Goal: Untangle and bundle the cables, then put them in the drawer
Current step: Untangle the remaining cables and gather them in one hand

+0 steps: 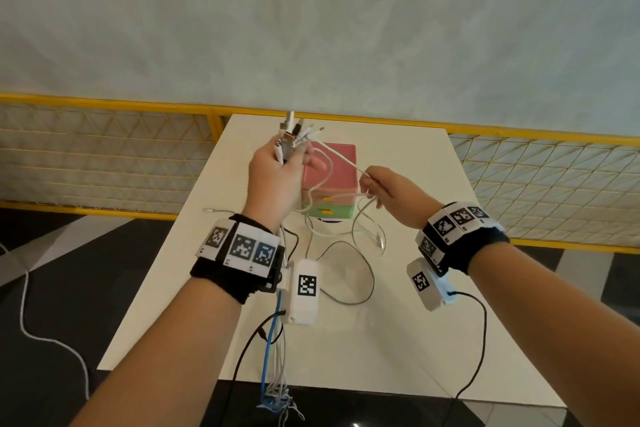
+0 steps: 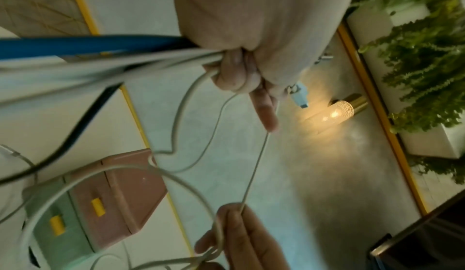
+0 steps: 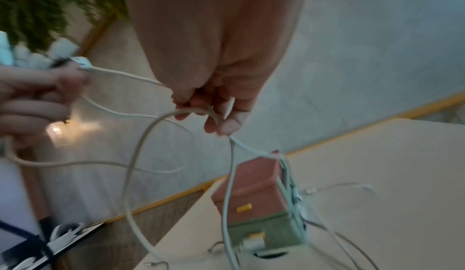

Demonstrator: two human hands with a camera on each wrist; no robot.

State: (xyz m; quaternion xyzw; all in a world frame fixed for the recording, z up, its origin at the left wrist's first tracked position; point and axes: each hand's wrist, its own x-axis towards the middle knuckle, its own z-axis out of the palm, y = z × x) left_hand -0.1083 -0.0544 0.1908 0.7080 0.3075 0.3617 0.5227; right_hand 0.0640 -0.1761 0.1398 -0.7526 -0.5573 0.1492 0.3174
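Cables (image 1: 292,135) are being gathered by their plug ends in the gripping left hand (image 1: 277,177) above the table (image 1: 398,340), while the right hand (image 1: 388,194) is pinching one white cable (image 1: 341,158) free; bundling and the closed drawers (image 1: 329,199) are remaining.

The near half of the surface (image 1: 398,340) lies bare on the right. Farther in, slack cable loops (image 1: 346,267) sprawl in front of the drawer box (image 1: 332,180), crossing its drawer fronts. A taut white cable (image 1: 341,158) spans the air above the box.
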